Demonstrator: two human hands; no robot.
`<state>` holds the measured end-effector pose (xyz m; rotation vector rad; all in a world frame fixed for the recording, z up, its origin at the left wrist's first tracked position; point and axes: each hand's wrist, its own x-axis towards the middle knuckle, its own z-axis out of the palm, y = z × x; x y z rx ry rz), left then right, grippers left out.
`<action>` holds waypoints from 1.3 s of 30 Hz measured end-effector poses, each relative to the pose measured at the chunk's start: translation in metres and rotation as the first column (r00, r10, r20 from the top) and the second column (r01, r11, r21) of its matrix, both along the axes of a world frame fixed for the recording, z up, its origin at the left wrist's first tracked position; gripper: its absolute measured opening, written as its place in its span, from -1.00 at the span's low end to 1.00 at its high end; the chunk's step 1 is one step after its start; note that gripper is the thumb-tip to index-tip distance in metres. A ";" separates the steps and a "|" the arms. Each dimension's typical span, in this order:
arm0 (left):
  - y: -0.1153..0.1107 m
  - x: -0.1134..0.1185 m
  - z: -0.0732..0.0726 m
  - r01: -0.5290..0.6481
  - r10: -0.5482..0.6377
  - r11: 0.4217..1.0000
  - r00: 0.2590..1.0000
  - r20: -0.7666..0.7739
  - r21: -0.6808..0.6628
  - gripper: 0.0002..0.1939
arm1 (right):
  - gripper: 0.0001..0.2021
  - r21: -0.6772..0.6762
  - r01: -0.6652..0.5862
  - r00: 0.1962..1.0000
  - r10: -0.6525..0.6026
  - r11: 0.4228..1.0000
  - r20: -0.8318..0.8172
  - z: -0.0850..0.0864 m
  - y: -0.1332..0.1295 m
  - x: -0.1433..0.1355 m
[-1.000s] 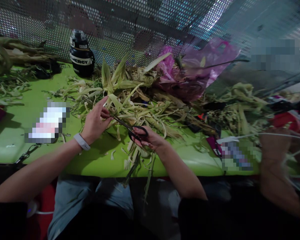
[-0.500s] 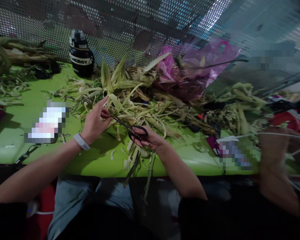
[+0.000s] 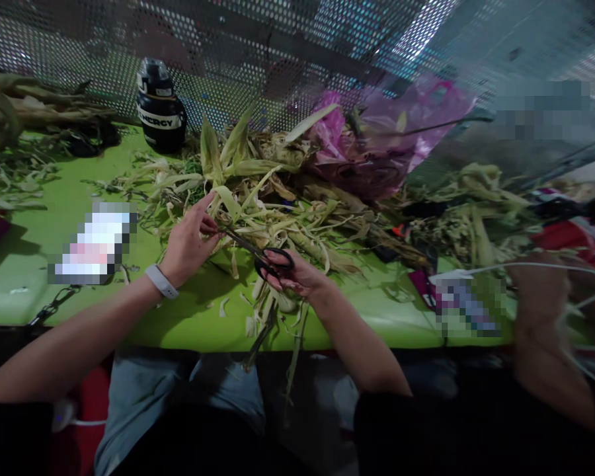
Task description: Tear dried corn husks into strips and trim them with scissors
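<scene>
My right hand (image 3: 291, 274) has its fingers in the handle loops of black scissors (image 3: 279, 258), whose blades point left and up. My left hand (image 3: 194, 235), with a light band on its wrist, pinches at a pale green leafy stalk (image 3: 224, 192) beside the blade tips. What lies between its fingertips is partly hidden. Long leaves fan upward above that hand. Pale cut leaves and strips (image 3: 297, 231) are heaped behind both hands, and a few stems hang over the table's front edge below my right hand.
A black bottle (image 3: 161, 112) stands at the back of the green table (image 3: 188, 327). A blurred phone (image 3: 96, 243) lies left. Behind the heap is a pink plastic bag (image 3: 377, 145). Another person's arm (image 3: 543, 324) is at right.
</scene>
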<state>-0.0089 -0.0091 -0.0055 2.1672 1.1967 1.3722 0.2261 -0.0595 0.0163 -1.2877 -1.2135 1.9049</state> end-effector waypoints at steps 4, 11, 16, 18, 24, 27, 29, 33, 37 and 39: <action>-0.001 0.001 0.000 0.002 -0.001 1.000 1.000 -0.007 0.021 -0.27 | -0.52 0.003 -0.003 1.000 0.003 1.000 -0.007 -0.001 0.001 0.001; -0.001 0.001 -0.001 0.008 -0.008 1.000 1.000 -0.020 0.007 -0.28 | -0.54 0.078 -0.016 0.998 0.011 0.997 0.066 -0.005 0.000 -0.005; -0.001 0.001 -0.003 0.017 -0.017 1.000 1.000 -0.010 0.006 -0.28 | -0.55 0.145 0.017 0.995 -0.030 0.989 0.092 -0.007 -0.002 -0.012; -0.001 0.001 -0.004 0.016 -0.016 1.000 1.000 -0.009 0.001 -0.28 | -0.53 0.128 0.016 0.997 -0.025 0.992 0.071 -0.008 -0.002 -0.011; 0.001 0.001 -0.006 0.022 -0.022 1.000 1.000 -0.016 -0.002 -0.26 | -0.51 0.117 0.019 0.996 -0.029 0.993 0.081 -0.005 -0.001 -0.010; 0.001 0.001 -0.006 0.031 -0.031 0.999 0.999 -0.009 -0.011 -0.25 | -0.50 0.135 0.051 0.991 -0.067 0.990 0.118 -0.004 -0.003 -0.013; 0.001 0.001 -0.006 0.043 -0.043 0.999 0.999 0.001 -0.009 -0.26 | -0.51 0.148 0.056 0.988 -0.076 0.987 0.136 -0.006 -0.003 -0.014; 0.004 0.000 -0.005 0.063 -0.057 0.995 0.996 0.072 -0.081 -0.28 | -0.50 0.197 0.092 0.989 -0.112 0.976 0.096 -0.008 0.000 -0.009; 0.010 -0.006 -0.001 0.067 -0.024 0.945 0.990 0.136 -0.319 -0.25 | -0.54 0.281 -0.053 0.985 0.004 0.958 0.171 -0.002 0.003 0.007; 0.013 -0.009 0.001 0.085 -0.040 0.909 0.992 0.117 -0.409 -0.29 | -0.58 0.302 -0.201 0.944 0.102 0.932 0.313 0.002 0.005 0.014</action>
